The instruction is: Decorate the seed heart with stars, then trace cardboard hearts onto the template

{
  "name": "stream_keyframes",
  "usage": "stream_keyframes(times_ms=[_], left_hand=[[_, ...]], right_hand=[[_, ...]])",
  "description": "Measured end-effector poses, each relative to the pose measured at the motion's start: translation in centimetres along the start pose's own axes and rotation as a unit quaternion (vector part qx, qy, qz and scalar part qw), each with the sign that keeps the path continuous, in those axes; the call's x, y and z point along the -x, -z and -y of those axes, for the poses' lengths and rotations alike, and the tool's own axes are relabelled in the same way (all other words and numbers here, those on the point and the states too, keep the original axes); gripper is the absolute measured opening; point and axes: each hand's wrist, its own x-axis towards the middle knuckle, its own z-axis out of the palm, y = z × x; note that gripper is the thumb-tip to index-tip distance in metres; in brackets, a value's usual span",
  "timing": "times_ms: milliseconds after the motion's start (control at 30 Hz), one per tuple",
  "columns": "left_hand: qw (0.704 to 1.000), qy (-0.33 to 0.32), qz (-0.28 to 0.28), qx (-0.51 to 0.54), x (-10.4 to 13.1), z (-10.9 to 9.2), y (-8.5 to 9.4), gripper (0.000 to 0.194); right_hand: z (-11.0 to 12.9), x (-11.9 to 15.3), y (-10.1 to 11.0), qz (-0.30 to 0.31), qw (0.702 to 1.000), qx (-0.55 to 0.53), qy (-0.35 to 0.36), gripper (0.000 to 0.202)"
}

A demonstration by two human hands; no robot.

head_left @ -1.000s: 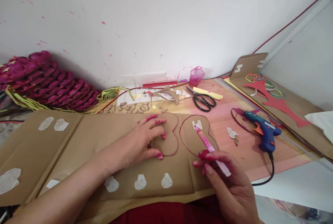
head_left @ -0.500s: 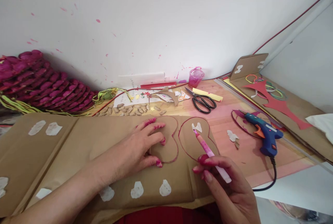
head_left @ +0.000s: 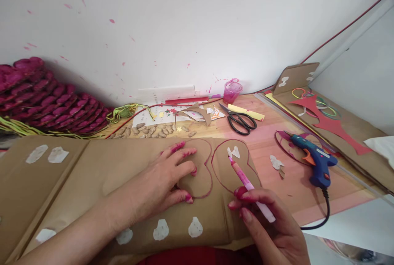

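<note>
My left hand (head_left: pixel 168 170) rests on a brown cardboard sheet (head_left: pixel 101 170), fingers spread, over part of a drawn magenta outline (head_left: pixel 210 174). Between the thumb and fingers of my right hand (head_left: pixel 267 220) is a white felt-tip marker (head_left: pixel 246 181) stained with pink. Its tip hovers at or just above a second outline (head_left: pixel 248 154), close to a small torn white patch (head_left: pixel 234 151); whether it touches the sheet I cannot tell. Pink dye covers the fingertips of both hands. White paper patches (head_left: pixel 195 227) are stuck along the cardboard's near side.
A blue glue gun (head_left: pixel 320 162) with its cord lies at right. Black scissors (head_left: pixel 241 123), a pink-stained cup (head_left: pixel 232 90) and peanuts (head_left: pixel 163 130) are along the back. Magenta stacked pieces (head_left: pixel 46 97) stand at left. Red paper (head_left: pixel 334 125) lies on cardboard at far right.
The view has shifted slightly. Both hands keep nearly the same pose, and the marker tip stays near the white patch in the right outline.
</note>
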Motion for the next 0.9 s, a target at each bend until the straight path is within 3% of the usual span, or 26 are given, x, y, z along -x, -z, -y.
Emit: stream_keyframes(times_ms=[900], left_hand=[[1.000, -0.006, 0.008, -0.008, -0.19, -0.16, 0.20, 0.030]], right_hand=[[0.01, -0.21, 0.41, 0.029, 0.999, -0.024, -0.008, 0.010]])
